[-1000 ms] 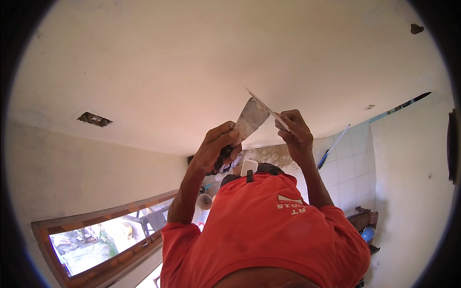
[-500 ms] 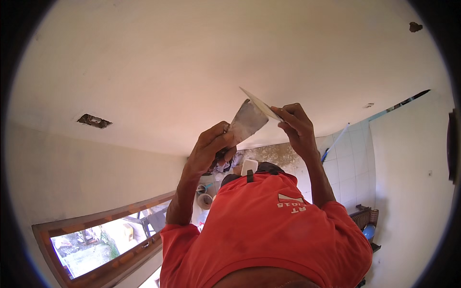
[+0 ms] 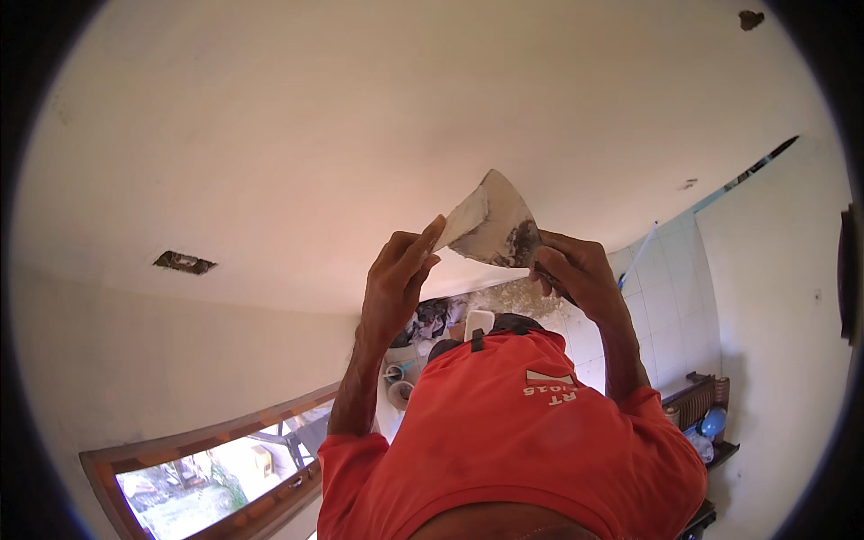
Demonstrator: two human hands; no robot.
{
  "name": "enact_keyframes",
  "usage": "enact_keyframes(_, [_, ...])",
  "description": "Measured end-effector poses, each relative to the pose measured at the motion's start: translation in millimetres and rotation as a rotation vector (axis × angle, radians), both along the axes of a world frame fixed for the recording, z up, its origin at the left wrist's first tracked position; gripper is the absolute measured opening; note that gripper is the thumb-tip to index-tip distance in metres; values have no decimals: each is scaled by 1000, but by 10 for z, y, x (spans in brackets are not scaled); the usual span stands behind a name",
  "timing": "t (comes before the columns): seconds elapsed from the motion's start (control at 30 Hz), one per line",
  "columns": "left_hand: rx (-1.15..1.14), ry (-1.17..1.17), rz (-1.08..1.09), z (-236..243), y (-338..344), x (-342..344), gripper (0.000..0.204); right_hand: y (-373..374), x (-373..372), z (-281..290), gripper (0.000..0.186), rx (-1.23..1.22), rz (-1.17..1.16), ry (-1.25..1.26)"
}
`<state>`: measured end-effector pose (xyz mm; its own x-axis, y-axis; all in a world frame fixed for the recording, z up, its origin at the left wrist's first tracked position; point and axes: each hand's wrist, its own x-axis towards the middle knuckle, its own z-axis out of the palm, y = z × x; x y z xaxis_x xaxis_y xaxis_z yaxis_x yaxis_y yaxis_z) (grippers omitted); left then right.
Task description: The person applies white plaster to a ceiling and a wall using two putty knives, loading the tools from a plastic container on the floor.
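In front of the wall, my right hand (image 3: 580, 270) grips a broad putty knife (image 3: 511, 209) by its narrow end. Its flared metal blade bears pale putty smears and a dark patch near the fingers. My left hand (image 3: 400, 274) pinches a second flat scraper (image 3: 465, 220), seen at a slant, between thumb and fingers. The two blades meet or overlap in front of my chest; whether they touch is hard to tell. Both handles are mostly hidden by the hands.
The pale wall (image 3: 297, 135) has a rectangular recessed box (image 3: 184, 262) at left and a small hole (image 3: 751, 20) at upper right. A wood-framed window (image 3: 207, 477) lies lower left. Below are buckets (image 3: 400, 392), a white container (image 3: 480, 322) and a wooden rack (image 3: 697, 405).
Both hands have turned their blades. The right one now faces me broadside, and the left one is slanted. My right hand has dropped slightly; the view has shifted a little.
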<state>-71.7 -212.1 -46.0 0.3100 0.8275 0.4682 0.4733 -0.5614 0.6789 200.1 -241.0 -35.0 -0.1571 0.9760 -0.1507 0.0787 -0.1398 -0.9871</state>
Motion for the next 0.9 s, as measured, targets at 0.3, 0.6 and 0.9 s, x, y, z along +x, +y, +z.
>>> enact_keyframes(0.3, [268,349,165,-69,47,-83,59,43,165,-174,24,181,32,-74])
enact_keyframes(0.6, [-89,322,185,-693,217,-109,50,76,469,-435,26,204,-72,186])
enact_keyframes(0.9, [156,263,-103,-2910,25,-545,30,417,1251,54,26,629,-604,340])
